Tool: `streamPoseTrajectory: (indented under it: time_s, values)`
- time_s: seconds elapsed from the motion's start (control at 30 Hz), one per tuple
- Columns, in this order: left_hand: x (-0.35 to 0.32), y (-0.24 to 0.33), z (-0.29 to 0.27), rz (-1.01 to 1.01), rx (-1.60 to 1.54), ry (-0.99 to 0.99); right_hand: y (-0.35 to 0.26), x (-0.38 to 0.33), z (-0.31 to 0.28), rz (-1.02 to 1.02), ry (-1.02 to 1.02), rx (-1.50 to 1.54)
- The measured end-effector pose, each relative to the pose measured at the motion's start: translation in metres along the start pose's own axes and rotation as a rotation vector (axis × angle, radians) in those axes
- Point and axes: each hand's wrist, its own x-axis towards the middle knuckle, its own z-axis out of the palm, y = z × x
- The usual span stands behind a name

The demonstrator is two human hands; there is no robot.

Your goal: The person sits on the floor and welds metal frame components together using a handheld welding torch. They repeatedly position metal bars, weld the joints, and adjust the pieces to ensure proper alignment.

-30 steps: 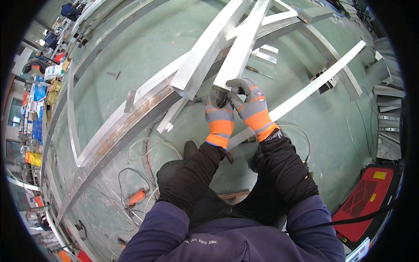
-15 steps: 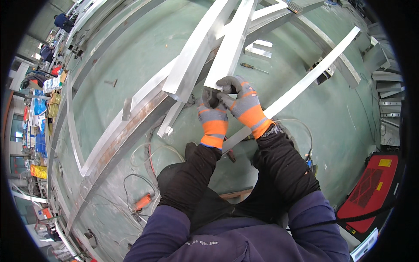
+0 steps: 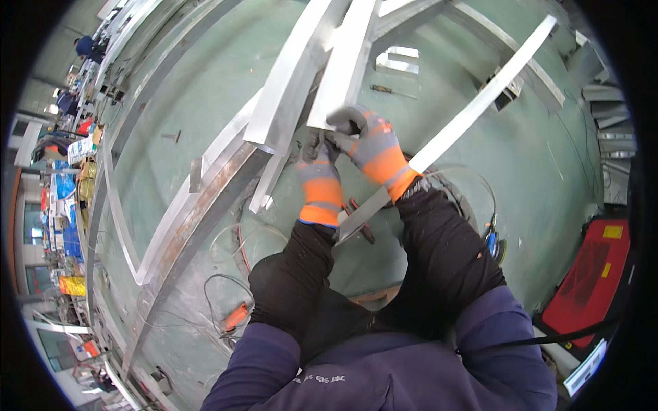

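Note:
Both my hands wear grey and orange gloves. My right hand (image 3: 367,140) grips the near end of a flat silver aluminium bar (image 3: 346,58) that runs up and away from me. My left hand (image 3: 319,175) is just below that end, fingers closed around something small and dark that I cannot make out. A second, wider aluminium profile (image 3: 291,89) lies alongside on the left. A long thin aluminium strip (image 3: 480,103) passes under my right wrist toward the upper right.
A curved metal frame (image 3: 185,212) runs along the left over the green floor (image 3: 226,61). Cables and an orange-handled tool (image 3: 236,316) lie near my knees. A screwdriver (image 3: 392,90) lies beyond the bars. A red box (image 3: 589,274) stands at right. People work at far left.
My hands and the bar ends have stayed together in the same hold. The view has tilted slightly, so everything sits a little higher in the picture.

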Motion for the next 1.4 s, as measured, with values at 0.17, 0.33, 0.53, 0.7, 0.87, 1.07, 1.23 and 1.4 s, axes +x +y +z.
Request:
streamPoseTrajectory:
  time_s: [0.17, 0.33, 0.53, 0.7, 0.87, 1.07, 1.23, 1.4]
  values:
    - [0.017, -0.045, -0.041, 0.056, 0.309, -0.095, 0.004, 0.018, -0.002, 0.048, -0.151, -0.004]
    - [0.004, 0.045, -0.004, -0.536, -0.524, 0.036, 0.016, 0.022, -0.013, 0.036, -0.159, -0.019]
    - [0.008, 0.029, -0.012, -0.586, -0.590, 0.069, 0.014, 0.022, -0.012, 0.033, -0.179, 0.016]
    - [0.011, -0.010, -0.030, -0.213, -0.052, -0.093, 0.015, 0.022, -0.008, 0.022, -0.186, 0.025]
    - [0.003, 0.036, -0.005, -0.564, -0.568, 0.062, 0.021, 0.019, -0.009, 0.006, -0.138, -0.001]
    - [0.007, 0.026, -0.007, -0.589, -0.594, 0.102, 0.011, 0.017, -0.007, 0.027, -0.142, -0.051]
    - [-0.001, 0.022, -0.015, -0.212, -0.209, -0.206, 0.014, 0.018, -0.007, -0.042, -0.117, -0.095]
    - [-0.002, 0.050, -0.011, -0.560, -0.883, -0.221, 0.017, 0.016, -0.009, -0.035, -0.128, -0.070]
